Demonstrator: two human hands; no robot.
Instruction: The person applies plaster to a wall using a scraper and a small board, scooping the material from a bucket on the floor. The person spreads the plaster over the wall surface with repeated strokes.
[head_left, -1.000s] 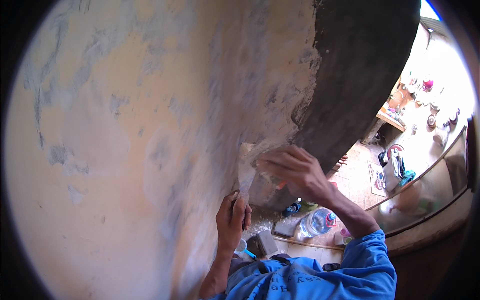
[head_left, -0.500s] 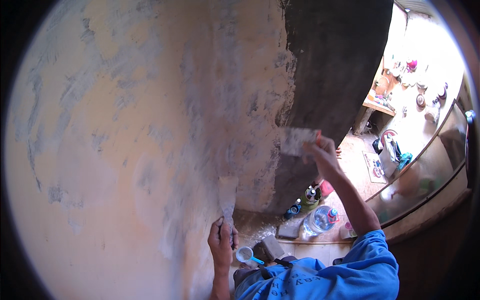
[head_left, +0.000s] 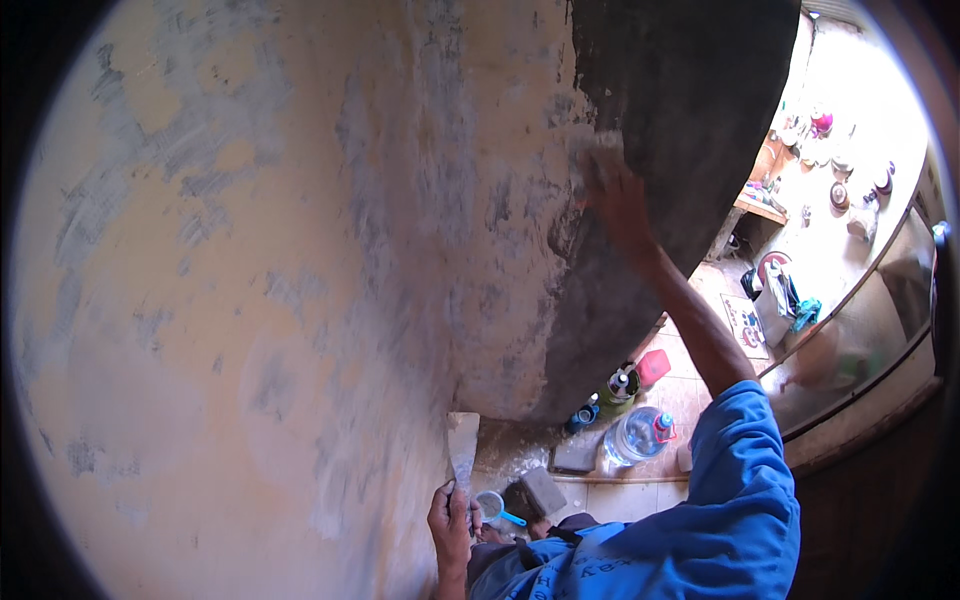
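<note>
By the wall (head_left: pixel 240 320), the left hand (head_left: pixel 450 520) is pinching a scraper (head_left: pixel 462 445), pointing long-ways up past its fingers; whether the right hand (head_left: pixel 622 205) is pinching, I can't tell.

Wide head-worn fisheye view
It looks down from above, facing the nearby wall (head_left: pixel 250 250), with the tiled floor (head_left: pixel 610 497) farther off below.

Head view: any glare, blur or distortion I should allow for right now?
Head view: glare bleaches the background wall at far right; the right hand looks blurred; the left hand and its putty knife look sharper; fisheye bending, black corners.
</note>
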